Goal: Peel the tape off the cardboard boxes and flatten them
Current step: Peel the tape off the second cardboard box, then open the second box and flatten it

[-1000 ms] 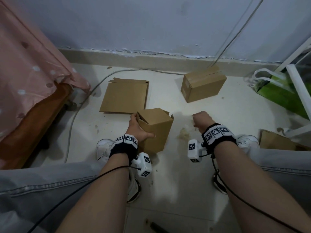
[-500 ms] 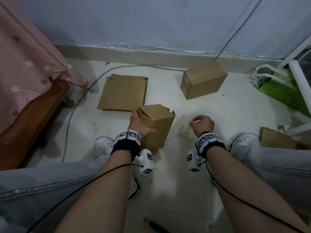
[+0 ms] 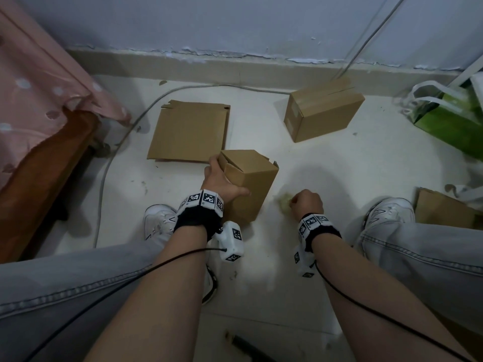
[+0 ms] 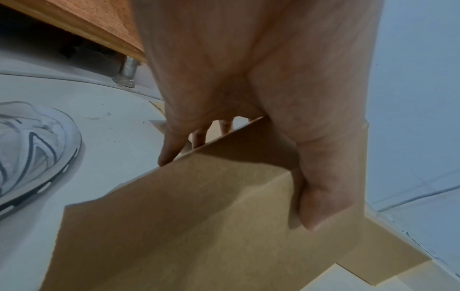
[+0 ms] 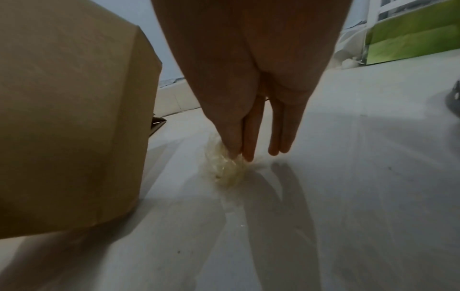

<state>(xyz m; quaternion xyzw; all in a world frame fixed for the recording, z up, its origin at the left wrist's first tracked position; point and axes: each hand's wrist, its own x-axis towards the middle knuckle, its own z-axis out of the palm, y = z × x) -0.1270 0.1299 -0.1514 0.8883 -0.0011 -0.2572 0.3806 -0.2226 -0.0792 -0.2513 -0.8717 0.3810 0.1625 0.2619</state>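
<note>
A small brown cardboard box [image 3: 251,186] [image 4: 199,226] [image 5: 69,118] stands upright on the floor, its top flaps loose. My left hand [image 3: 224,178] [image 4: 239,177] grips its left top corner, with the thumb on the near face and the fingers over the far side. Just right of the box lies a crumpled yellowish tape wad [image 3: 285,203] [image 5: 229,173]. My right hand [image 3: 300,202] [image 5: 241,155] points down at it, thumb and forefinger tips pinching the wad's top. A flattened cardboard sheet [image 3: 190,131] lies behind the box. A taped box [image 3: 321,111] sits at the back right.
A wooden bed frame with pink cloth [image 3: 39,87] fills the left side, and a grey cable [image 3: 125,137] curves along the floor. A green bag [image 3: 449,118] and more cardboard [image 3: 441,210] lie at the right. My shoes [image 3: 159,220] [image 3: 389,212] flank the hands.
My right hand has come down and nearer to me, onto the tape wad on the floor. The left hand has kept its grip on the small box.
</note>
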